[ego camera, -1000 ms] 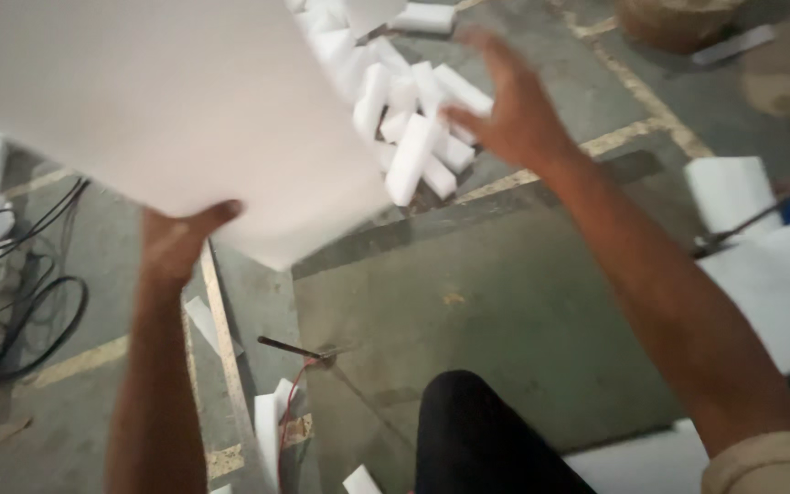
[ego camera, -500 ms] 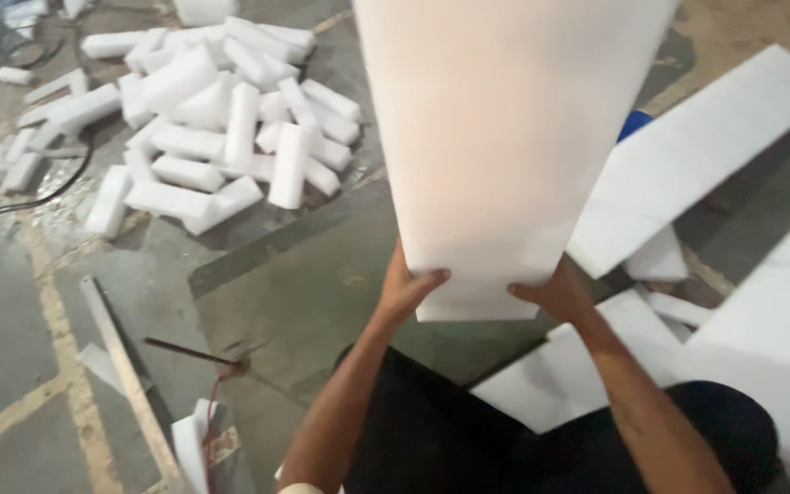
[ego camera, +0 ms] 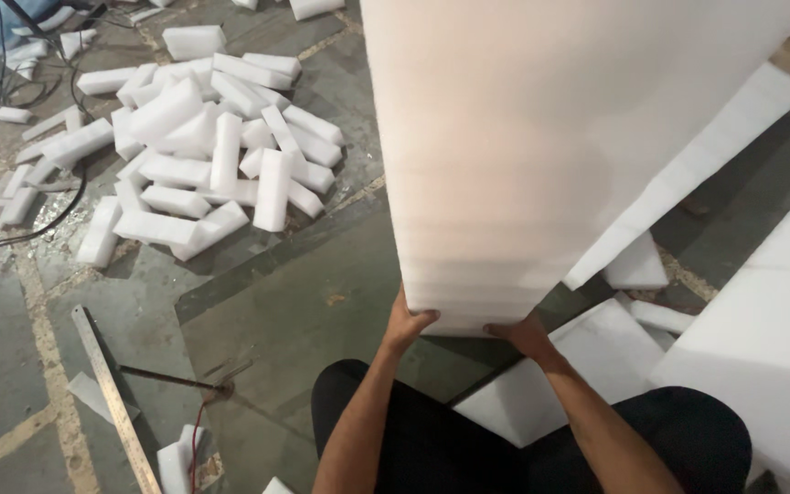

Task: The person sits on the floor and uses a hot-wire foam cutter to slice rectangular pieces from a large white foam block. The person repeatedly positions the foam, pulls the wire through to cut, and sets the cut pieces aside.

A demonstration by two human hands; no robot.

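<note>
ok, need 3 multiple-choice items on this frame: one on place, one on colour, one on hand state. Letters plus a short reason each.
1. Where does the pile of small foam blocks lie?
A. on the floor, upper left
B. on the person's lap
C. on top of the foam stack

2. What colour is the foam stack?
A. blue
B. white
C. black

3. How do the hands meet the foam stack?
A. both hang free of it
B. only one touches it
C. both grip its near bottom edge

Answers:
1 A, the blocks are heaped on the floor, left of the stack.
2 B, its sheets are white throughout.
3 C, the left hand and right hand both clasp its lower edge.
</note>
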